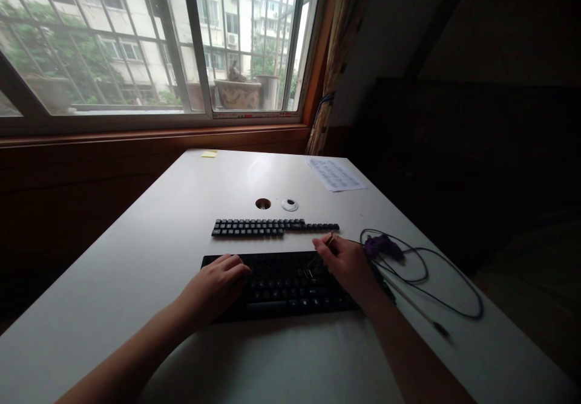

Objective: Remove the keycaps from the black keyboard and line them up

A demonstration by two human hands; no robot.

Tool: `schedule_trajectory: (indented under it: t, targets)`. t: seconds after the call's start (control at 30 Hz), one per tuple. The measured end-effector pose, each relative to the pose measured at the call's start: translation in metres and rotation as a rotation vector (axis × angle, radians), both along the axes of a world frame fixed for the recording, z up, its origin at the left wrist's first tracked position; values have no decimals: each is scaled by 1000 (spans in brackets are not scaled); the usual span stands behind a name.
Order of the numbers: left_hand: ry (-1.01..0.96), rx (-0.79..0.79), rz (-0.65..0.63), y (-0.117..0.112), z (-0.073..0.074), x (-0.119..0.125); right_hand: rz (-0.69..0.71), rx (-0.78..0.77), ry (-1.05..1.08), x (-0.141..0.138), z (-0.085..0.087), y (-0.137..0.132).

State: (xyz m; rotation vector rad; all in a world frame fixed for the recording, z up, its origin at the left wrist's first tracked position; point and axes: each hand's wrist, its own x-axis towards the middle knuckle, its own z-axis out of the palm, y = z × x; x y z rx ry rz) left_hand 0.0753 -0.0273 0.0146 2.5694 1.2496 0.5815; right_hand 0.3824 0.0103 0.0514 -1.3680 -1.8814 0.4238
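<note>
A black keyboard (281, 283) lies on the white table (149, 253) in front of me. My left hand (218, 286) rests on its left end with fingers curled over the edge. My right hand (345, 262) pinches a thin metal tool (318, 257) whose tip points down onto the keyboard's upper right area. Beyond the keyboard, rows of loose black keycaps (272, 227) are laid out in neat lines on the table.
A black cable (426, 277) loops at the right with a purple object (381, 245) on it. A paper sheet (336, 174), a yellow sticky note (209, 154), a cable hole (263, 203) and its white cap (289, 205) lie farther back. The window is behind.
</note>
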Motion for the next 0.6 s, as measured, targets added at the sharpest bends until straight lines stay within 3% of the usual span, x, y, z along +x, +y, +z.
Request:
schedule_trajectory:
  t: [0.13, 0.37, 0.6]
  targets:
    - [-5, 9, -14, 1, 0, -1, 23, -6, 26, -11, -8, -4]
    - [11, 19, -43, 1, 2, -2, 59, 192, -123, -19, -16, -5]
    - [31, 11, -48, 1, 4, 0, 108, 178, -210, -22, -18, -5]
